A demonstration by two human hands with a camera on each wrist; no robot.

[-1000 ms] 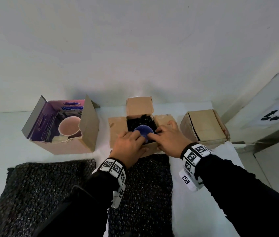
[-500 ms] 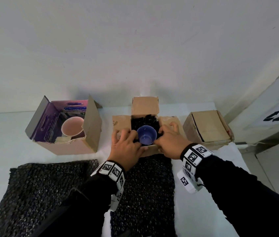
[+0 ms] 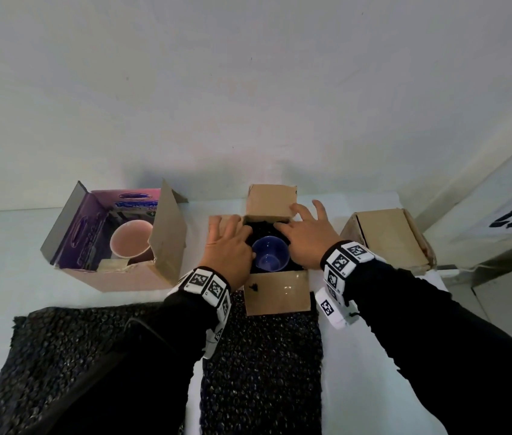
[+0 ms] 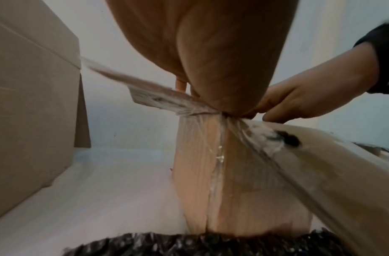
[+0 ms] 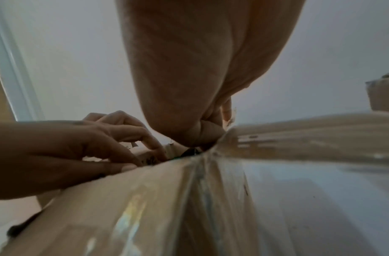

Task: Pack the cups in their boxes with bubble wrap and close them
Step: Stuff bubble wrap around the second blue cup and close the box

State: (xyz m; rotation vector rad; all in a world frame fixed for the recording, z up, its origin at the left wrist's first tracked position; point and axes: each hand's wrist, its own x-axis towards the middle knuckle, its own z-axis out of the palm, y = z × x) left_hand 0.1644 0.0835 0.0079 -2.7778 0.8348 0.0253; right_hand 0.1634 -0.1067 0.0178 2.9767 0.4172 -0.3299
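Note:
A blue cup stands upright in the middle open cardboard box, with black bubble wrap packed round it. My left hand lies spread over the box's left flap, beside the cup. My right hand lies spread over the right flap, its index finger against the upright back flap. Neither hand holds the cup. The near flap lies folded out toward me. In the right wrist view my left hand's fingers bend down onto the box rim. A pink cup sits in an open purple box at the left.
A closed cardboard box stands to the right of the middle box. Two black bubble wrap sheets lie on the white table in front: one at the left, one in the middle under the near flap. A wall runs right behind the boxes.
Both hands have come off the blue cup and moved outward and back onto the side flaps. The cup now shows fully and the near flap lies open toward me.

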